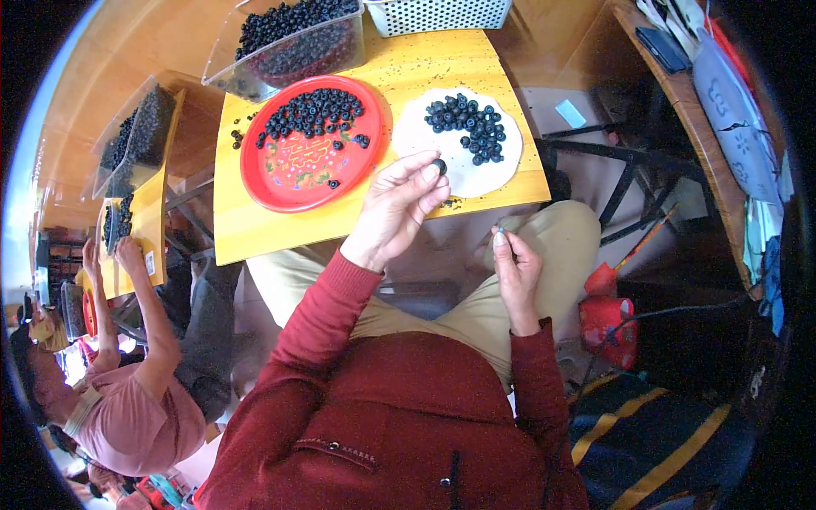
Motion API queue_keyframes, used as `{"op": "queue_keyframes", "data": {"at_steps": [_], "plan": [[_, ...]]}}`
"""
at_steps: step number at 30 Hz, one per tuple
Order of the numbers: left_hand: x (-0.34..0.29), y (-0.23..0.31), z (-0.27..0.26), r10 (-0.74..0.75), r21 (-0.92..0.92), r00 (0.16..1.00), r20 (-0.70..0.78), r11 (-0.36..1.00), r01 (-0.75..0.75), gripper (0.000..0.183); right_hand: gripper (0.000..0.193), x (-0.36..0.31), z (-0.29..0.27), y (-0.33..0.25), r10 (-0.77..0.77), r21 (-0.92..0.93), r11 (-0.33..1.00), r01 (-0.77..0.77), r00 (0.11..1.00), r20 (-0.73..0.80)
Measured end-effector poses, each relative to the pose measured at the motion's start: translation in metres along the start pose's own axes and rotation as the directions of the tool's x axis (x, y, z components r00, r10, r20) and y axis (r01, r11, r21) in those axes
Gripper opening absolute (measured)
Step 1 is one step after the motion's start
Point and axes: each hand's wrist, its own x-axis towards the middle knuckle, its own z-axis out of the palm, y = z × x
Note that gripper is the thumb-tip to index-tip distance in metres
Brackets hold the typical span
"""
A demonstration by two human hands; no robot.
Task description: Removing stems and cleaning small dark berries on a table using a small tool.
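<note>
Head view (clock directions from its centre): upon the yellow table, a red tray and clear bin lie at eleven o'clock, a white disc at one, each bearing dark pieces; a co-worker sits at eight. The left hand, at twelve, pinches one dark round piece; the right hand, at three, has fingers drawn to thumb, any held item indiscernible.
</note>
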Motion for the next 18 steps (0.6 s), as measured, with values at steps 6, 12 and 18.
{"op": "queue_keyframes", "data": {"at_steps": [6,12,18], "plan": [[-0.008,0.001,-0.005,-0.020,-0.005,0.999,0.035,1.000,0.020,0.029,0.031,-0.008,0.005,-0.033,-0.097,-0.122,0.988,0.097,0.995,0.007],[-0.016,0.001,-0.014,-0.010,0.009,0.988,0.156,1.000,0.008,0.024,0.030,-0.007,0.014,-0.078,-0.206,-0.180,0.959,0.220,0.974,0.095],[-0.023,0.001,-0.015,-0.004,0.048,0.987,0.161,0.999,-0.004,0.017,0.028,-0.003,0.024,-0.102,-0.359,-0.197,0.896,0.398,0.911,0.204]]}}
